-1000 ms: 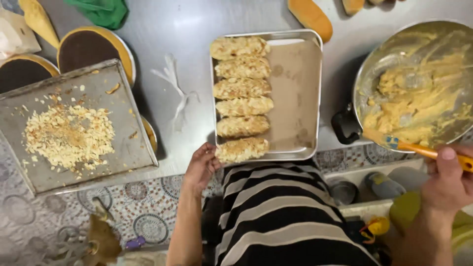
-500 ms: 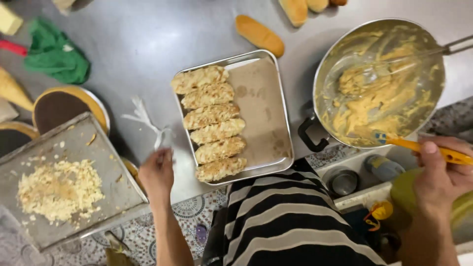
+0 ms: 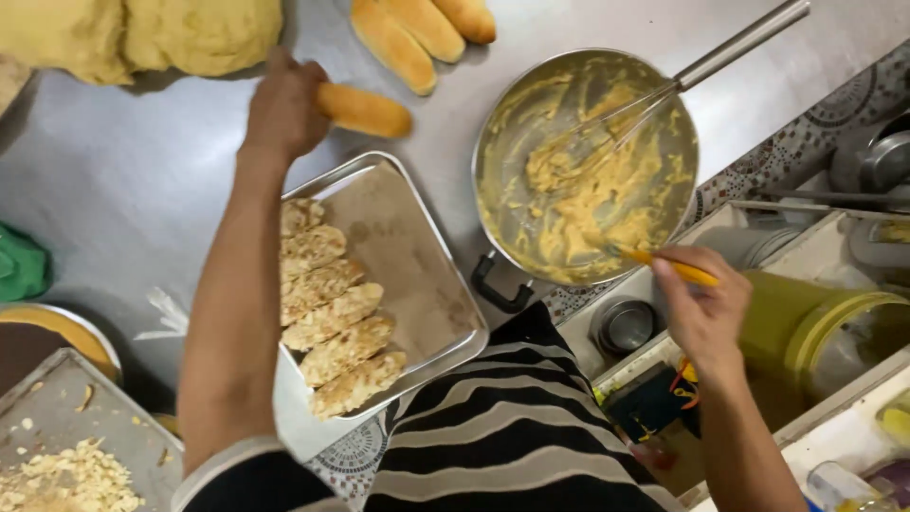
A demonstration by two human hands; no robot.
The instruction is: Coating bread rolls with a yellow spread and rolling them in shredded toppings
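Note:
My left hand (image 3: 282, 106) reaches far over the steel table and grips a plain golden bread stick (image 3: 365, 110) by its left end. My right hand (image 3: 703, 308) holds a tool with an orange handle (image 3: 668, 265), its tip dipped in the yellow paste inside a large metal pot (image 3: 493, 142). A wire whisk (image 3: 701, 62) rests in that pot. Under my left forearm lies a metal tray (image 3: 408, 275) with a row of several crumb-coated bread sticks (image 3: 332, 318) along its left side.
More plain bread sticks (image 3: 422, 28) lie at the top, with a mound of yellow dough (image 3: 161, 33) at top left. A second tray with chopped nut crumbs (image 3: 57, 469) is at bottom left, a green cloth (image 3: 19, 265) beside it. A yellow-green lidded container (image 3: 815, 332) stands on the right.
My left hand has gone from near the tray's front edge up across the table and closed on a plain bread stick. The view has shifted; my right hand keeps the orange-handled tool at the pot.

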